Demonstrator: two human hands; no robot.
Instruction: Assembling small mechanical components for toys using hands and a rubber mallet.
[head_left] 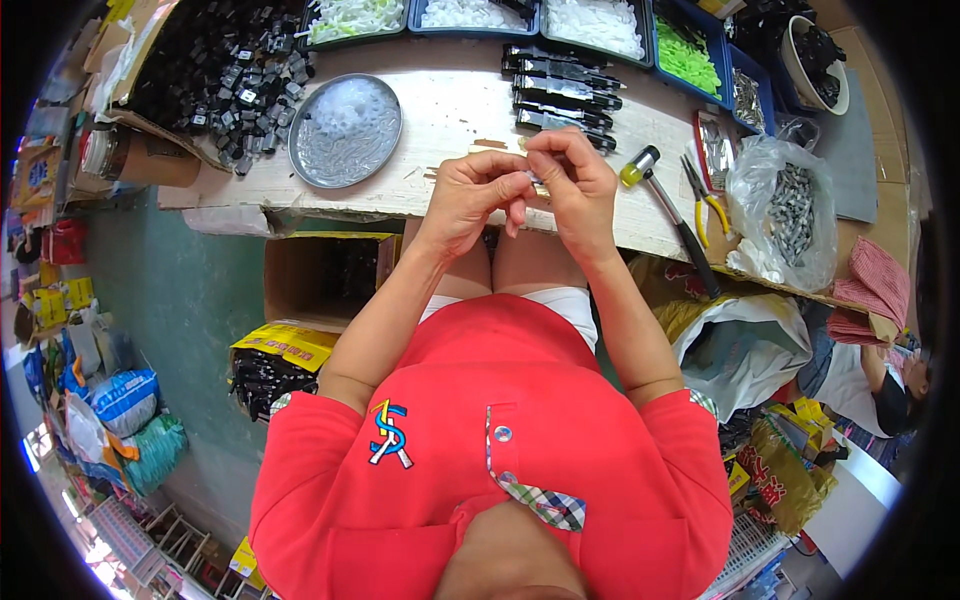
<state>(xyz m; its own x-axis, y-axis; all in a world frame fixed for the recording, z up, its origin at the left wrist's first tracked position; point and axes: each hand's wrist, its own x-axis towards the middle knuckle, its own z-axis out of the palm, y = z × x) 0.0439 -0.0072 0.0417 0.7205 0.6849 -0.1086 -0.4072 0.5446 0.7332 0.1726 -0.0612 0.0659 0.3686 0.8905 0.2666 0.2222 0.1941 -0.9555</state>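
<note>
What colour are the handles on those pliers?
The pliers' handles are yellow, seen best in the head view.

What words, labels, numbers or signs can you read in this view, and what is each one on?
Red shirt: stitched blue, yellow and white emblem on the chest; its lettering is not copied out here.
Gold bag: large red characters, not copied out.
Yellow box flap: print too small to read.
Blue-and-white bag: any print too blurred to read.
Small pale piece at the hands: any lettering too small to read.
</note>
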